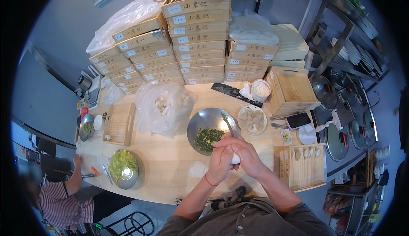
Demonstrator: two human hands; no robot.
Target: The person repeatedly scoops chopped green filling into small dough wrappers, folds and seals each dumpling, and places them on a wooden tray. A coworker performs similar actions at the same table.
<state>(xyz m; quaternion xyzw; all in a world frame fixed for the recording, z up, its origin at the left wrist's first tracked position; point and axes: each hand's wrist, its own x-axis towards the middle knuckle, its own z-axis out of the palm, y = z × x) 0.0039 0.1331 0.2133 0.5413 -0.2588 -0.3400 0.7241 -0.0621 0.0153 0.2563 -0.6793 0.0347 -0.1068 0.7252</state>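
Note:
My left hand (218,162) and my right hand (251,160) are pressed together around a white dumpling (235,158), whose lower side shows between the palms. A filling spatula (229,125) sticks up past my fingertips, with a bit of greens on its far end; which hand keeps it there I cannot tell. Just beyond lies a wide steel bowl (198,121) with chopped greens (208,139) in it. A white bowl of shrimp (252,120) stands to its right. Round dough wrappers (197,169) lie on the table left of my wrists.
Right of me, a wooden tray (303,177) holds several folded dumplings (306,153). Dough pieces sit in a plastic bag (163,108). Stacked wooden boxes (201,44) line the back. At left are a bowl of shredded vegetable (124,169) and another person (64,194). Lidded pots (337,140) stand far right.

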